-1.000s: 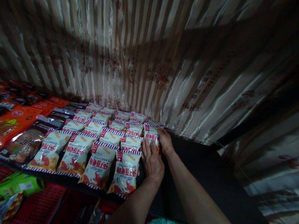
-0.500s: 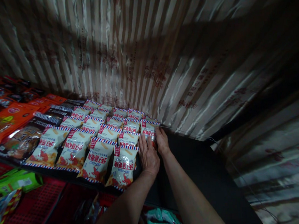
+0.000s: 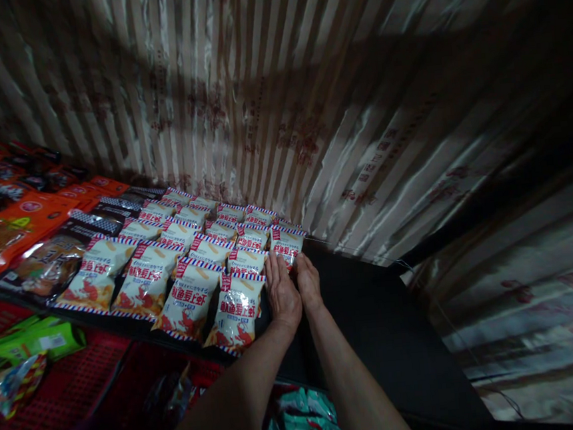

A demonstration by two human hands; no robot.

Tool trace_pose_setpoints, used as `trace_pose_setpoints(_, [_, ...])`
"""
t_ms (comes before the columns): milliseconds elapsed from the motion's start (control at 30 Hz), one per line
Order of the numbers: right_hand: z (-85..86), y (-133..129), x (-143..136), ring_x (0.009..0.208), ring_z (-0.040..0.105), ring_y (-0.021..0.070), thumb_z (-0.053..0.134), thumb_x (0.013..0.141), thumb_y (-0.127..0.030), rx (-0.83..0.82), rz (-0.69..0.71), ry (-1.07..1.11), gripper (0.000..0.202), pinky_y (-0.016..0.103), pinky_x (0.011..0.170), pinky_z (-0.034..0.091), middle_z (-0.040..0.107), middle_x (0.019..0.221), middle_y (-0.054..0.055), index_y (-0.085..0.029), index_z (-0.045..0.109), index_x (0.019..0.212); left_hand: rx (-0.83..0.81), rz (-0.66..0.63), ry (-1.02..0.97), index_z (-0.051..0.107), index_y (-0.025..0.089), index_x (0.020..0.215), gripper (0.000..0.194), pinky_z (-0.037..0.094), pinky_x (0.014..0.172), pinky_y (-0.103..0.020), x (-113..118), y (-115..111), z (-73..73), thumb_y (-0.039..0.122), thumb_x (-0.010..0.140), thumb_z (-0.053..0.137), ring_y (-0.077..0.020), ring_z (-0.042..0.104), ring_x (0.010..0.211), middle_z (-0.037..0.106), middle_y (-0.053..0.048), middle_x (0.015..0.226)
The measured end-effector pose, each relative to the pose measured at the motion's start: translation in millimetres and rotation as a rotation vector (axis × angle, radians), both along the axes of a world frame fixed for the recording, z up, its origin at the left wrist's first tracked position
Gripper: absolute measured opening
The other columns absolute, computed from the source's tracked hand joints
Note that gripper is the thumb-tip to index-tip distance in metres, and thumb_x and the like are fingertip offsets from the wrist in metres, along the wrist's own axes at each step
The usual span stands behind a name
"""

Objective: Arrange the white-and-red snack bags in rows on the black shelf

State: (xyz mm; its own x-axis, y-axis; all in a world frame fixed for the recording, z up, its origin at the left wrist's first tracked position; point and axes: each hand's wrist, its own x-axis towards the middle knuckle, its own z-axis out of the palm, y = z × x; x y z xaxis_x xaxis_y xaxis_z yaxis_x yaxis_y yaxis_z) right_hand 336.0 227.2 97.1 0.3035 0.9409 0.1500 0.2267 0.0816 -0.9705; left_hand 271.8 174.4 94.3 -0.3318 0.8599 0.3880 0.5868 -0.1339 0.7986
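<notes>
Pale snack bags with red lettering and striped ends stand in slanting rows on a dark shelf. At the right end of the rows, one snack bag has its lower part hidden by my hands. My left hand lies against its lower left side, fingers stretched out, close to the neighbouring bag. On the lower right side, my right hand touches it with fingers slightly bent. Neither hand is wrapped round the bag.
A pleated curtain rises behind the shelf. To the left lie dark packets and orange packets. Below the front edge are a red basket with green packets, and teal packets. A thin cord runs along the back.
Both hands have slid down toward the near end of the rightmost bag, so more of its front shows. My right hand has come nearer my left. The view has shifted slightly.
</notes>
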Motion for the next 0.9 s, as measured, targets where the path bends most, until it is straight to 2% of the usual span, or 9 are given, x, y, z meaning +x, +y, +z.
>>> trace_pose_setpoints(167, [3.6,-3.8,-0.1,0.096,0.063,0.0230,0.045,0.078,-0.057,-0.034,0.018,-0.067,0.050,0.034,0.085,0.048,0.071,0.101,0.006,-0.020,0.066,0.106,-0.009,-0.006,-0.016,0.035,0.011,0.137,0.049,0.023,0.114,-0.041,0.4,1.3,-1.4,0.010,0.088,0.032,-0.0211,0.017,0.139,0.030,-0.012,0.148])
trace_pose_setpoints(300, [8.8,-9.1,-0.5,0.111,0.057,0.0228,0.045,0.078,-0.059,-0.104,0.029,-0.049,0.060,0.035,0.095,0.043,0.061,0.122,0.008,-0.019,0.055,0.123,-0.025,-0.007,-0.016,0.034,0.013,0.138,0.050,0.023,0.114,-0.042,0.2,1.2,0.5,0.011,0.089,0.033,-0.0210,0.018,0.139,0.030,-0.012,0.147])
trace_pose_setpoints(433, [16.0,-24.0,-1.3,0.123,0.048,0.0240,0.048,0.076,-0.060,-0.160,-0.077,-0.029,0.072,0.037,0.102,0.036,0.047,0.138,0.009,-0.020,0.040,0.136,-0.013,-0.012,0.013,0.033,0.013,0.138,0.050,0.024,0.114,-0.044,-1.9,0.5,3.9,0.012,0.088,0.035,-0.0218,0.020,0.138,0.031,-0.013,0.147])
trace_pose_setpoints(600, [29.2,-56.7,-5.8,0.126,0.043,0.0244,0.042,0.079,-0.059,-0.020,-0.225,-0.044,0.067,0.037,0.105,0.031,0.047,0.137,0.011,-0.016,0.048,0.130,0.094,-0.097,0.081,0.037,0.012,0.135,0.049,0.026,0.113,-0.046,-2.7,-10.8,8.4,0.008,0.087,0.036,-0.0210,0.020,0.138,0.037,-0.013,0.144])
trace_pose_setpoints(733, [37.9,-81.4,-7.2,0.122,0.047,0.0247,0.040,0.080,-0.058,0.039,-0.259,-0.017,0.064,0.039,0.104,0.033,0.052,0.132,0.013,-0.013,0.052,0.125,0.134,-0.141,0.062,0.043,0.011,0.131,0.045,0.030,0.112,-0.045,-5.3,-35.4,22.4,0.010,0.087,0.033,-0.0206,0.026,0.137,0.039,-0.013,0.142])
trace_pose_setpoints(900, [46.3,-108.1,-17.1,0.118,0.050,0.0262,0.041,0.080,-0.056,0.042,-0.246,-0.048,0.062,0.040,0.102,0.035,0.055,0.127,0.016,-0.011,0.056,0.120,0.190,-0.145,0.006,0.050,0.008,0.126,0.044,0.030,0.113,-0.041,-28.2,-73.4,55.4,0.010,0.086,0.031,-0.0187,0.029,0.136,0.043,-0.012,0.140])
